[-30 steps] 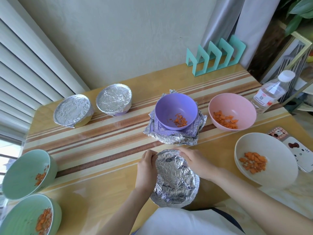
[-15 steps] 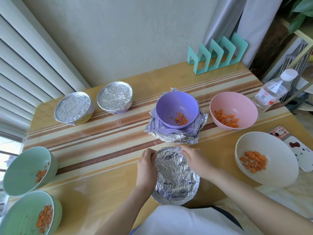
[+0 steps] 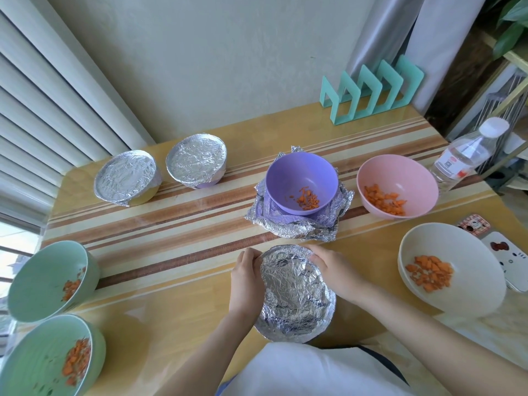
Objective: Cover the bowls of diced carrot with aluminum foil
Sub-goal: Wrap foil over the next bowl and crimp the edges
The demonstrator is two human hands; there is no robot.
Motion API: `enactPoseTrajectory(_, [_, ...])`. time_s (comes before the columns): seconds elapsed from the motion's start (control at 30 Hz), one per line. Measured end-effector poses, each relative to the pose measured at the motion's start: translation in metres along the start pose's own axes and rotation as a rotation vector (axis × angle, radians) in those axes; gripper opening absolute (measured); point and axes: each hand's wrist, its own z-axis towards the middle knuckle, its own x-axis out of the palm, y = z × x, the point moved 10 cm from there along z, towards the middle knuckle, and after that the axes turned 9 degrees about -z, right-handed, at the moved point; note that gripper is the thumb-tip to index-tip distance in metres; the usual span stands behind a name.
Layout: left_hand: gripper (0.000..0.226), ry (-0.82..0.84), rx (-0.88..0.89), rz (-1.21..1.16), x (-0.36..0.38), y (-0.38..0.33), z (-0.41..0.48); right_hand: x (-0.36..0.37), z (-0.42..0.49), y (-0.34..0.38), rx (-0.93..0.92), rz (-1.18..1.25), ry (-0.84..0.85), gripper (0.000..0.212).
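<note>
Smoothed far rim of near foil-covered bowl (image 3: pixel 295 295) tighter, rounder; nudged left hand (image 3: pixel 246 278), right hand (image 3: pixel 333 271) slightly along it, still pinching.

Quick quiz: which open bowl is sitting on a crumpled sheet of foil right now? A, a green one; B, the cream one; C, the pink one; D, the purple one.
D: the purple bowl sits on the crumpled foil, while the pink bowl, cream bowl and both green bowls stand directly on the table.
</note>
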Motion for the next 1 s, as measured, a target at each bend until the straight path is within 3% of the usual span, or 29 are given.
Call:
enactPoseTrajectory(0.23, [0.019, -0.035, -0.044, 0.022, -0.006, 0.007, -0.001, 0.005, -0.003, -0.004, 0.026, 0.012, -0.020, 0.040])
enactPoseTrajectory(0.37, [0.016, 0.030, -0.065, 0.079, -0.002, 0.007, -0.001, 0.002, 0.004, 0.004, 0.035, -0.026, -0.034, 0.041])
enactPoseTrajectory(0.63, [0.019, 0.221, 0.032, 0.114, 0.006, -0.016, 0.018, 0.007, 0.008, 0.039, -0.151, -0.199, 0.093, 0.039])
enactPoseTrajectory(1.0, [0.014, 0.204, 0.094, 0.163, 0.010, -0.025, 0.012, 0.011, 0.016, 0.051, -0.244, -0.379, 0.054, 0.049])
